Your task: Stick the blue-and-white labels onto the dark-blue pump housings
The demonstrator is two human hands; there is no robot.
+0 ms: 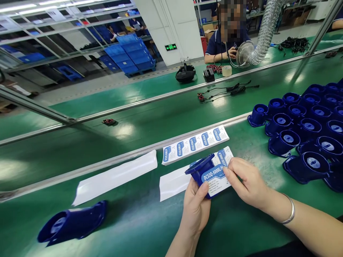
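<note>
My left hand (195, 204) is wrapped round a dark blue plastic housing (198, 166), its thumb pressing the lower left of a printed label. The blue-and-white label (213, 182), marked DC52Q-5000L/H, lies against the housing's side. Its right end sits under the pinched thumb and forefinger of my right hand (248, 182). Whether that end is stuck down is hidden. Just behind, a partly used label strip (174, 184) lies on the green bench, with printed labels at its right end. A stack of label sheets (195, 144) rests beyond it.
Several blue housings (288, 139) stand in rows at right; another housing (73, 223) lies on its side at front left. White backing paper (115, 176) lies along the metal rail (128, 157). Beyond are black cables (233, 91) and a co-worker (214, 46) beside a duct (265, 35).
</note>
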